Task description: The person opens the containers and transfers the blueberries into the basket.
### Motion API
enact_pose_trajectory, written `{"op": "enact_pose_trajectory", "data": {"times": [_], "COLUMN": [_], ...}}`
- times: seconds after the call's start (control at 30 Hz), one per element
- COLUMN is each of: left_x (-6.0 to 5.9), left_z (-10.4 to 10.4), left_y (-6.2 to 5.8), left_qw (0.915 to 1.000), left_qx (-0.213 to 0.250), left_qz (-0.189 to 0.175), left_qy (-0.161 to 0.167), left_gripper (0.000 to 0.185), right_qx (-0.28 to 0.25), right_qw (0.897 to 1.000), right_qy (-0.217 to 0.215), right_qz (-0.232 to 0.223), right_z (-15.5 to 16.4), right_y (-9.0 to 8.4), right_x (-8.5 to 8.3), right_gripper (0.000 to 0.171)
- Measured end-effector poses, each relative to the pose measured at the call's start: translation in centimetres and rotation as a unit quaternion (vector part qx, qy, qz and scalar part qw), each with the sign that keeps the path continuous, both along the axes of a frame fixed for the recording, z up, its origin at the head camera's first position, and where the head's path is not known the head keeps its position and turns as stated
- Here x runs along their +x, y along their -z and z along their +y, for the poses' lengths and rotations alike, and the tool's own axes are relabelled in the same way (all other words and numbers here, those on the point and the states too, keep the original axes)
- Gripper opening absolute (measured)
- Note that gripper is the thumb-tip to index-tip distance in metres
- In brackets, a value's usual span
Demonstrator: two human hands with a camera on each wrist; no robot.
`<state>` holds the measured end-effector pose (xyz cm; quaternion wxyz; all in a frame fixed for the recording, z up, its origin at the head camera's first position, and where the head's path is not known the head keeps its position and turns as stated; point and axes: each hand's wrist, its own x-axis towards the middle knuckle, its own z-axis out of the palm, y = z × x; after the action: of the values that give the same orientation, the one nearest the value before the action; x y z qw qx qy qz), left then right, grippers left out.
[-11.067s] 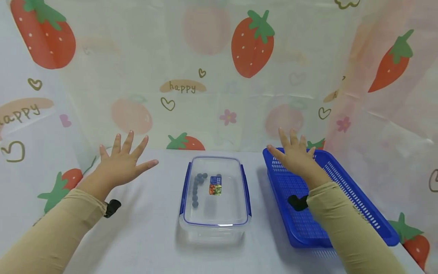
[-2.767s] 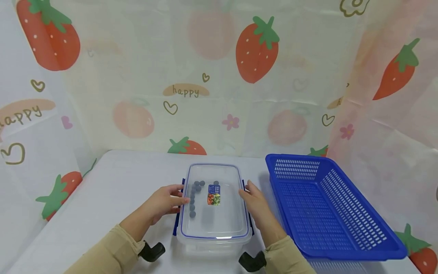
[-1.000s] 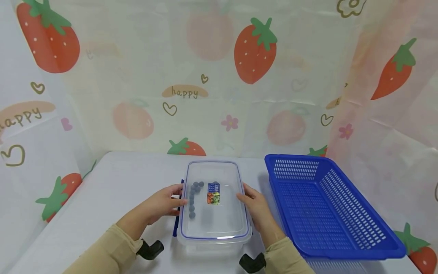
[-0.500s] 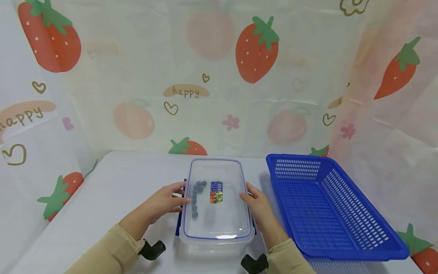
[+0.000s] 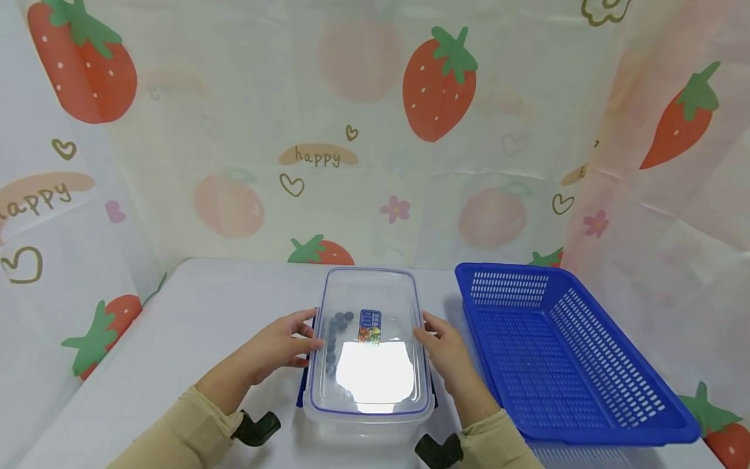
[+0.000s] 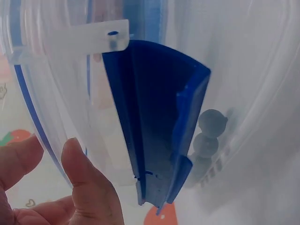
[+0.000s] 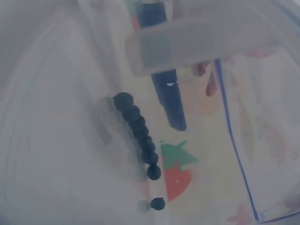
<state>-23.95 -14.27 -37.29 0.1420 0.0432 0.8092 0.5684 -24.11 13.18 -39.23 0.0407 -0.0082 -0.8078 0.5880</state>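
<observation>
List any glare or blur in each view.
Head view: sharp, but white glare covers the near half of the clear lid. Left wrist view: the blue latch is fairly clear, the container wall hazy. Right wrist view: soft and milky, the dark berries blurred.

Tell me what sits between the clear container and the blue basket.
Only the right hand, its fingers on the lid edge of the clear container; otherwise bare table before the blue basket, per head view.
</observation>
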Motion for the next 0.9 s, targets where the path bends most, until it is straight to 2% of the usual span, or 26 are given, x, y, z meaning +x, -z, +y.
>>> {"op": "enact_pose_trajectory", "data": {"times": [0.13,0.33,0.57,0.73,0.9], "left_x": [0.0,0.1,0.2,0.3,0.6], "left_z": [-0.2,-0.2,0.0,-0.1,-0.6], "left_y": [-0.1,0.1,0.1,-0.3,-1.2], "left_qw": [1.0,0.9997,0.9984,0.9986,0.9983], "left_qx": [0.006,0.015,0.034,0.034,0.044], "left_qz": [0.001,-0.016,-0.04,-0.035,-0.031], "left_qy": [0.006,0.006,0.019,0.018,0.023], "left_gripper": [0.069,0.07,0.069,0.071,0.074], "right_qx": [-0.011,-0.028,0.004,0.018,-0.007], "right_qw": [1.0,0.999,1.0,1.0,1.0], "right_qy": [-0.005,-0.014,0.0,-0.005,-0.022], "right_qz": [-0.016,-0.015,-0.014,-0.017,-0.019], "right_z": [0.1,0.2,0.2,0.3,0.2], "right_y": [-0.4,-0.4,-0.5,-1.1,-2.6], "right_x": [0.2,0.2,0.3,0.6,1.2], "right_gripper": [0.047,0.046,0.043,0.046,0.05]}}
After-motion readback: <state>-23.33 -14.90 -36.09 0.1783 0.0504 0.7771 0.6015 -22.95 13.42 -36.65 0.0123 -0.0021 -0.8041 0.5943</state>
